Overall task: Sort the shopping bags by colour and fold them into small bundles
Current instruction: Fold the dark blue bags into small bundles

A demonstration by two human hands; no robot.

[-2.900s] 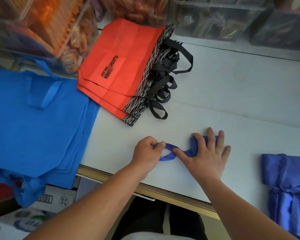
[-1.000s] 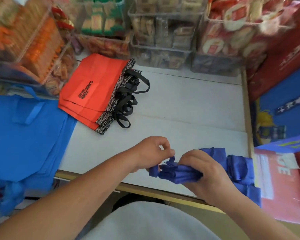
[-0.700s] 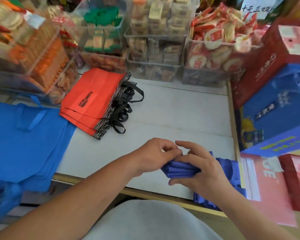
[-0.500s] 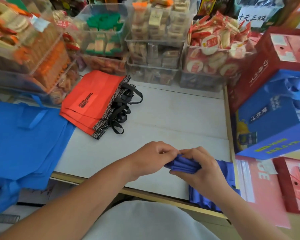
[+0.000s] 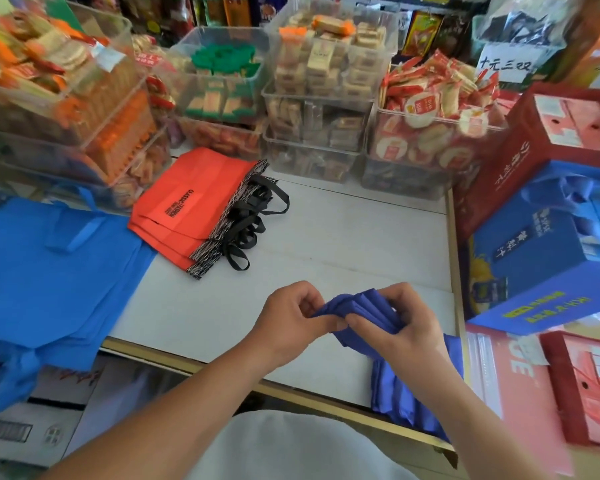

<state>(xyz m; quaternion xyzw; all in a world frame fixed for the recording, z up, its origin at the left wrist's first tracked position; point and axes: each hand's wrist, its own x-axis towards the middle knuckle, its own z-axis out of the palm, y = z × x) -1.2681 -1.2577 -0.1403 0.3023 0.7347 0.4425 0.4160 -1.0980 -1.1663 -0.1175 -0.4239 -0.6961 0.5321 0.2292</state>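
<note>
So, one dark-blue bag bundle (image 5: 361, 306) lies roughly left-right, lower centre: left hand (image 5: 291, 317) pinches its left end, right hand (image 5: 407, 329) grips the rest. One orange bag stack (image 5: 194, 199) upper left.

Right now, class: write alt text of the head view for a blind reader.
The left hand and right hand grip a folded dark-blue fabric bag bundle over a white counter. A stack of orange fabric bags with black handles and flat light-blue fabric bags lie further left.
</note>
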